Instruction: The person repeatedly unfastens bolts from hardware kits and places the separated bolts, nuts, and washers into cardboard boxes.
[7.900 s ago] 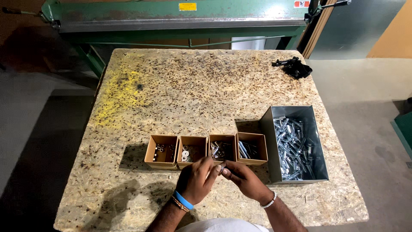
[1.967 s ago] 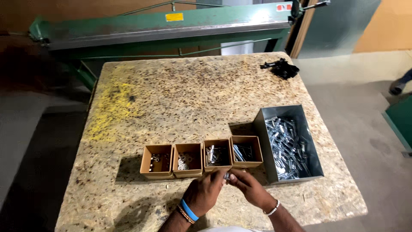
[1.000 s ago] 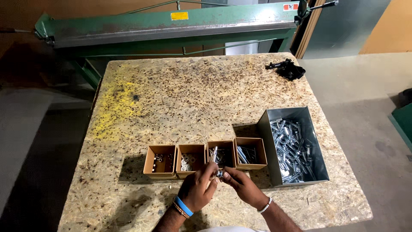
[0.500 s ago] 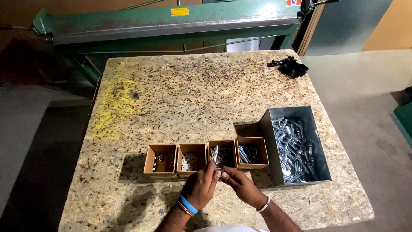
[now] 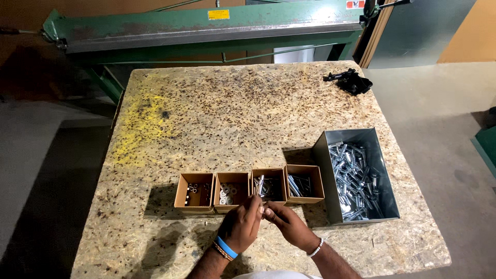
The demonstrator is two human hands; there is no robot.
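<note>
Both hands together at the bench's near edge — left hand point(image 5: 242, 225) and right hand point(image 5: 289, 225) pinch one bolt point(image 5: 260, 186) over the third box point(image 5: 268, 186). Four boxes partly filled — metal bin point(image 5: 356, 175) still heaped, so much is left.

Left hand point(image 5: 242, 226) and right hand point(image 5: 289, 223) close together, fingertips touching, 2 forearms angled inward.
</note>
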